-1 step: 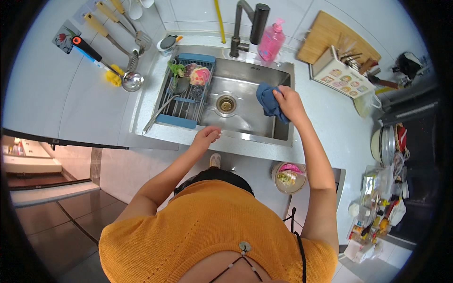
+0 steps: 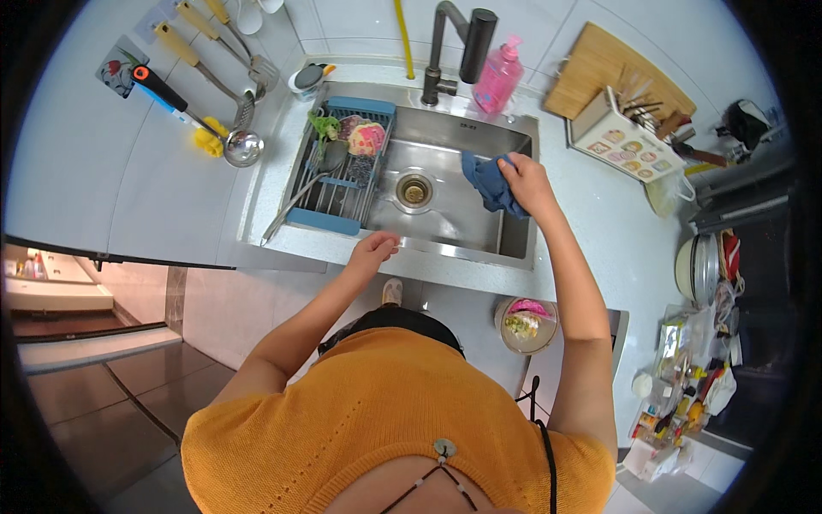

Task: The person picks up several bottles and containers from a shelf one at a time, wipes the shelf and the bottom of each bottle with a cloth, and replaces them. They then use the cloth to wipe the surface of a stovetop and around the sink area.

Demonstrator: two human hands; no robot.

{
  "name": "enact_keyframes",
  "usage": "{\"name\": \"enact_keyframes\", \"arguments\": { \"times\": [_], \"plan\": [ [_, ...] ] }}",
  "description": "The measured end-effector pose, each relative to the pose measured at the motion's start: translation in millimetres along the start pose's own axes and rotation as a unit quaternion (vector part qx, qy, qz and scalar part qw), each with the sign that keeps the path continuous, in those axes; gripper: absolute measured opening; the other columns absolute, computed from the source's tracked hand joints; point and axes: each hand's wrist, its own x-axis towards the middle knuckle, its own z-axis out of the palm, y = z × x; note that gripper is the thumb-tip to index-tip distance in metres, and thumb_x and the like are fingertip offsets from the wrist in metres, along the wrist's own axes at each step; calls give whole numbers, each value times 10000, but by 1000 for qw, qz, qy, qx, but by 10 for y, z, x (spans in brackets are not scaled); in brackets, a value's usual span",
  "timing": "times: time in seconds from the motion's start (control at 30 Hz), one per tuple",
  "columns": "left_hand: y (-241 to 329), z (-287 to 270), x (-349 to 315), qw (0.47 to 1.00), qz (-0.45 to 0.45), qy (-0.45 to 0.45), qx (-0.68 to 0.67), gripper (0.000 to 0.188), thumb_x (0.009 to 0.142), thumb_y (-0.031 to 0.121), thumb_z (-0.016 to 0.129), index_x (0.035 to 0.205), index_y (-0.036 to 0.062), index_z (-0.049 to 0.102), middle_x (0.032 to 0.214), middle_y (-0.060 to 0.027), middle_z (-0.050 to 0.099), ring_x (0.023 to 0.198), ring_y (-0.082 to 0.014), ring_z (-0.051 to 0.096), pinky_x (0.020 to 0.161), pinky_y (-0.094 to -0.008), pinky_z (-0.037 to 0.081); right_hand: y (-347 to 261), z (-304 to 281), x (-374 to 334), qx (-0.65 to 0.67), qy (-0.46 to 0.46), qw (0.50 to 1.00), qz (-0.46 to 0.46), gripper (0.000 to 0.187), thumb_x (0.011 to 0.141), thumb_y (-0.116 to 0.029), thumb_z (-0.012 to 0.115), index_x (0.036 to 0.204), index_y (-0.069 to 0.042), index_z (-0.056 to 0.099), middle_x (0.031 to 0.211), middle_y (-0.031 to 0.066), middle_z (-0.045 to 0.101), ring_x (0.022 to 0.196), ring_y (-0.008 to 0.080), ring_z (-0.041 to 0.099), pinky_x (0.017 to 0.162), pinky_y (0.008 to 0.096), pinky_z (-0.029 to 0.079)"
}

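Note:
My right hand is closed round a crumpled blue cloth at the right side of the steel sink. The cloth hangs from the fingers over the basin. At the sink's front rim is my left hand, its fingers curled in, with nothing seen in them. A blue-ended drying rack spans the sink's left part. On it lie a long-handled ladle or spoon, a pink and yellow sponge, a dark wire scourer and some green leaves.
Behind the sink stand a dark tap and a pink pump bottle. A cutting board and a utensil holder are at the right back. Ladles and turners hang at left. Below the counter sits a scrap bin.
The blue cloth has shifted slightly and its hanging fold spreads a little differently in my right hand. The whole view has moved a touch. My left hand stays at the rim.

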Motion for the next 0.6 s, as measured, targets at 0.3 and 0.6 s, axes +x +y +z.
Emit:
{"name": "enact_keyframes", "arguments": {
  "times": [0.3, 0.6],
  "plan": [
    [-163, -350, 223, 996, 11, 51, -75, 182, 909, 164, 515, 1042, 59, 583, 928, 2, 593, 879, -107, 550, 795, -234, 428, 242, 683, 851, 226, -53, 967, 107, 291, 904, -268, 490, 1004, -9, 578, 903, 164, 634, 837, 240, 587, 782, 320, 429],
    [289, -780, 828, 991, 119, 49, -31, 186, 885, 98, 533, 1048, 17, 571, 891, 4, 577, 834, -70, 528, 756, -211, 424, -245, 1342, 1764, 249, 35, 967, 43, 371, 889, -216, 525, 1162, 33, 501, 1083, 157, 592, 1019, 227, 546, 889, 307, 400]
  ]
}}
